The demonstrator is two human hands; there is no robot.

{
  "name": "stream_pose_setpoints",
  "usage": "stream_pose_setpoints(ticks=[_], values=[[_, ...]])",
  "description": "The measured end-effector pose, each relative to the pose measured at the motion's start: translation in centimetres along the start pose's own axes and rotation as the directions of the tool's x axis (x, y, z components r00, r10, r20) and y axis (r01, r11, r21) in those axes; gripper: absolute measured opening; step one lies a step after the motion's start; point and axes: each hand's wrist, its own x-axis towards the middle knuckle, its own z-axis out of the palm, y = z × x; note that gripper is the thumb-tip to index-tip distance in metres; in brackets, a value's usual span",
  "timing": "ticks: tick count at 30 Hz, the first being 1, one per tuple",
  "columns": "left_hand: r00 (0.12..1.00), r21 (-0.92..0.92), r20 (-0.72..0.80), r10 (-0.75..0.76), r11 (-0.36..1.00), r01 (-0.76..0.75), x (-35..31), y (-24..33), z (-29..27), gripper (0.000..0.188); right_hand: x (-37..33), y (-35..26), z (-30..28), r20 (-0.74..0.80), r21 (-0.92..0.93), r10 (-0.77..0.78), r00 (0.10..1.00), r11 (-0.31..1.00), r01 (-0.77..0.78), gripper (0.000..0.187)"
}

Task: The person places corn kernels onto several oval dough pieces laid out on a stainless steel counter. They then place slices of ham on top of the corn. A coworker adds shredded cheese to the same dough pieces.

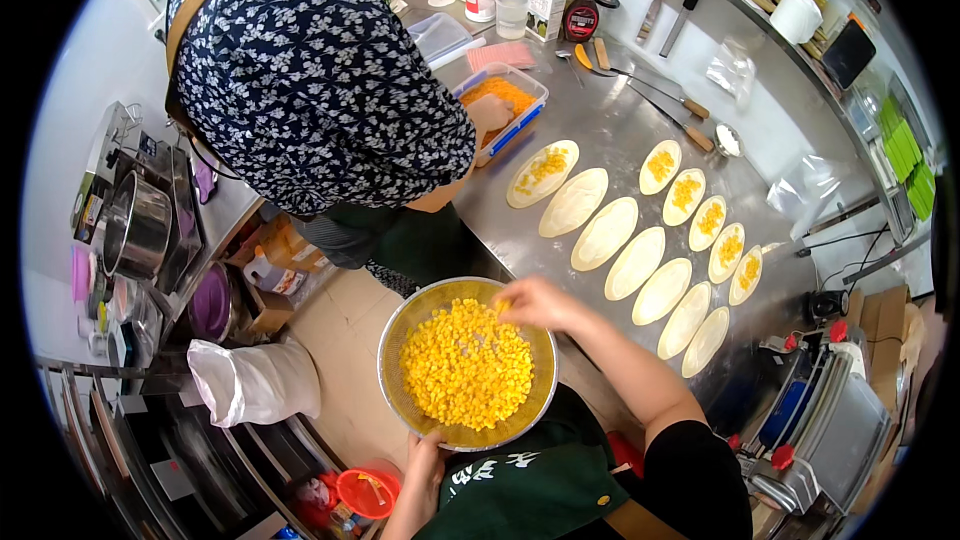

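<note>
A metal mesh colander (548,360) full of yellow corn kernels (465,365) is in front of my body. My left hand (428,448) grips its near rim. At its far right rim, my right hand (535,304) has its fingers pinched together on some corn kernels. On the steel table (620,165) to the right lie two rows of flat oval dough pieces. In the far row the pieces, such as one dough oval (685,196), carry corn. In the near row only the farthest dough oval (543,174) shows corn; a neighbouring dough oval (606,234) is bare.
A co-worker in a flowered top (320,70) stands ahead on the left, one hand in a plastic tub of orange shreds (500,95). Long-handled spatulas (690,130) and bottles line the table's back. A white sack (255,380) and a red bucket (368,492) stand at left.
</note>
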Motion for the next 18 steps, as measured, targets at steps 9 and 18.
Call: stream_pose_setpoints(ticks=[9, 18], values=[[0.991, -0.057, -0.129, -0.039, 0.998, 0.032, -1.0, -1.9, 0.7, 0.054, 5.9, 10.1, -14.9, -0.549, -0.204, 0.182, 0.816, 0.918, -0.341, 0.032], [0.980, -0.151, -0.200, -0.016, 0.988, -0.015, -1.2, -3.2, 1.2, 0.057, 9.9, 12.2, -14.7, -0.535, -0.394, 0.221, 0.815, 0.789, -0.472, 0.034]])
